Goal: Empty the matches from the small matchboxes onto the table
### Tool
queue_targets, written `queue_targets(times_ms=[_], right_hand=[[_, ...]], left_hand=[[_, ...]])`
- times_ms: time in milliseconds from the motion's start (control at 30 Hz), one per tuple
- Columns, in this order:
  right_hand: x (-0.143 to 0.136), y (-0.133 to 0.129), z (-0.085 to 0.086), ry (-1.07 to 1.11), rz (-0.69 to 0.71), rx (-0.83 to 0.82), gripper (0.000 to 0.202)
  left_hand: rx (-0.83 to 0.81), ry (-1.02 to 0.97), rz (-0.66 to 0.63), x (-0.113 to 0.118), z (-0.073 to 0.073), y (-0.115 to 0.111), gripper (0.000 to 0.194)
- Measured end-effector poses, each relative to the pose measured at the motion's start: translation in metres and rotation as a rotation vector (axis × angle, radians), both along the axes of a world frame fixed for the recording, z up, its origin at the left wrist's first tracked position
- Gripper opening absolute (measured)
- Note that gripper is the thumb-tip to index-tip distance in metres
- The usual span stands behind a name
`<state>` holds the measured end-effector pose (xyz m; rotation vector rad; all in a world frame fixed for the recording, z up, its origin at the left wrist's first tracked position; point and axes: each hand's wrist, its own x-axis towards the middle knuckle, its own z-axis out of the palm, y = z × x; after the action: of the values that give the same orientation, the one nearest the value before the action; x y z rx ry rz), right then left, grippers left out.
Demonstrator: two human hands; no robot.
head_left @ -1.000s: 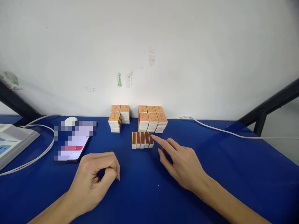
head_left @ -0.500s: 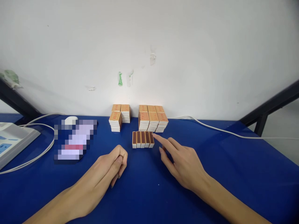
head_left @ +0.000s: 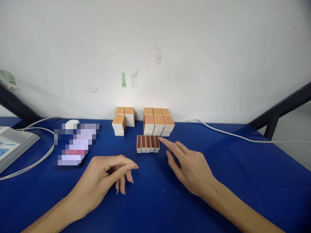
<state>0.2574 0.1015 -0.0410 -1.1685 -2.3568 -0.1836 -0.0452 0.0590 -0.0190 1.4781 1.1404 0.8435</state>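
Observation:
A row of several matchboxes (head_left: 148,144) stands on edge in front of me, brown striking strips facing up. At the right end of that row is the index fingertip of my right hand (head_left: 188,165), stretched out and touching or almost touching the last box. Its thumb is held apart from the index finger, and the hand holds nothing. My left hand (head_left: 109,174) hovers or rests to the lower left of the row, clear of the boxes. Its thumb tip meets the index finger, the other fingers hang loosely bent, and nothing shows between them.
Behind the row, against the white wall, stand a larger block of stacked matchboxes (head_left: 159,121) and a smaller stack (head_left: 119,124) to its left. A pixelated phone (head_left: 80,142), a white mouse (head_left: 72,124) and a power strip (head_left: 14,145) lie leftward. A white cable (head_left: 225,136) runs right.
My left hand has uncurled from a fist-like shape, its index finger now reaching further right with the thumb against it. The right hand and the matchboxes stay put; the view has shifted slightly.

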Motion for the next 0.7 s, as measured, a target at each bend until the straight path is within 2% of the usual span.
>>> queue_targets(times_ms=[167, 333, 433, 700], right_hand=[[0.001, 0.000, -0.001, 0.010, -0.001, -0.001, 0.046], [0.002, 0.000, -0.001, 0.016, 0.000, -0.010, 0.048], [0.002, 0.000, 0.001, 0.016, -0.001, -0.018, 0.048], [0.001, -0.001, 0.001, 0.034, 0.007, -0.020, 0.048]], left_hand=[[-0.004, -0.123, 0.090, 0.004, 0.008, 0.004, 0.020], [-0.077, -0.237, 0.121, 0.003, 0.008, 0.009, 0.032], [-0.111, -0.279, 0.120, 0.002, 0.005, 0.011, 0.036], [-0.167, -0.325, 0.101, 0.003, 0.006, 0.011, 0.028]])
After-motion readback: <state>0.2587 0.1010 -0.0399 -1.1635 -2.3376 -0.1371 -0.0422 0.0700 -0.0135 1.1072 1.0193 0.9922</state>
